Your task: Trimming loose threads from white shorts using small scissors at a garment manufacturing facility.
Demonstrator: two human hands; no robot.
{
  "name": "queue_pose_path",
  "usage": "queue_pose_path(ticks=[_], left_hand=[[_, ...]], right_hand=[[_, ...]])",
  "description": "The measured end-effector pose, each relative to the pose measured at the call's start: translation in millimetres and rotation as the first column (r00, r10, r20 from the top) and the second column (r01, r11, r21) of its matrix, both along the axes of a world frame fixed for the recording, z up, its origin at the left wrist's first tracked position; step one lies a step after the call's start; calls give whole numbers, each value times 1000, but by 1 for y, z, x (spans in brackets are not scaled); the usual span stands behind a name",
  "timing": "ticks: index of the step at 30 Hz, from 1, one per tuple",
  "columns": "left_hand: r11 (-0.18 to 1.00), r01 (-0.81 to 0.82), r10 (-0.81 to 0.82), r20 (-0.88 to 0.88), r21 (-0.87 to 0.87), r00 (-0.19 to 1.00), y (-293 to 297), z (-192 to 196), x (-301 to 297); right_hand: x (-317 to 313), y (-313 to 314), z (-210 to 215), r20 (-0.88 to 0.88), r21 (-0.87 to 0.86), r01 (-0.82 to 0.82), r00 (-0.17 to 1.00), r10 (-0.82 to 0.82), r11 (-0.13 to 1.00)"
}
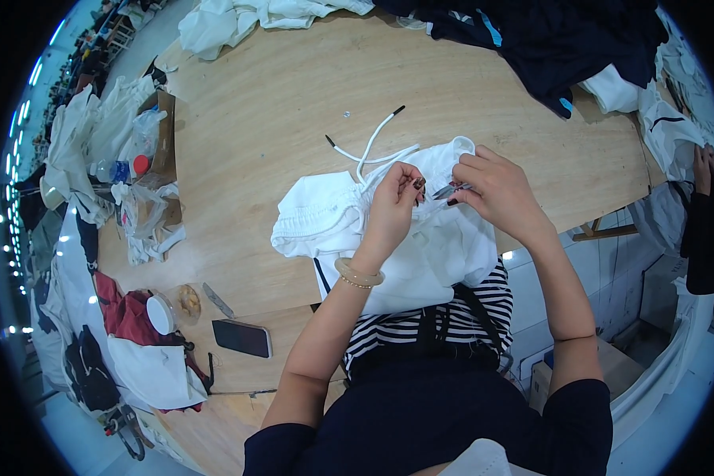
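A white garment (460, 254) with a gathered elastic waistband lies bunched at the table's front edge and partly over my lap. White drawstrings (369, 147) with dark tips stretch from it onto the wood. My left hand (390, 208), with a bangle on the wrist, is closed in a pinch on the garment's fabric. Close by on the right, my right hand (498, 190) grips small metal thread snips (444, 192), their blades pointing left toward my left fingertips. Whether the blades touch the cloth is too small to tell.
A phone (242, 339), a clear jar (188, 301) and a slim metal tool (217, 300) lie at left, near a cardboard box (166, 135). Dark garments (547, 47) are piled at the back right. Another person's hand (703, 168) shows at the right edge.
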State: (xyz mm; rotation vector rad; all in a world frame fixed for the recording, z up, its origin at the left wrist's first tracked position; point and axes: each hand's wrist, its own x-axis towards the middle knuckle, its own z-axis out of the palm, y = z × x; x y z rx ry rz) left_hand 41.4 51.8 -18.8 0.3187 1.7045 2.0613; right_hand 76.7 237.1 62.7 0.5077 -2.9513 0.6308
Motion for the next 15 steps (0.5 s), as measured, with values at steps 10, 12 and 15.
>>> queue_pose_path(ticks=[10,12,15], left_hand=[[859,-128,-220,-583,-496,782,-9,25,16],[844,-249,-179,-686,-475,705,-6,21,20],[824,-302,-163,-710,-480,684,-6,17,26]], right_hand=[[4,11,2,69,-12,58,996,-57,998],[4,9,2,93,-11,74,993,-72,997],[4,10,1,95,-7,74,993,-73,997]])
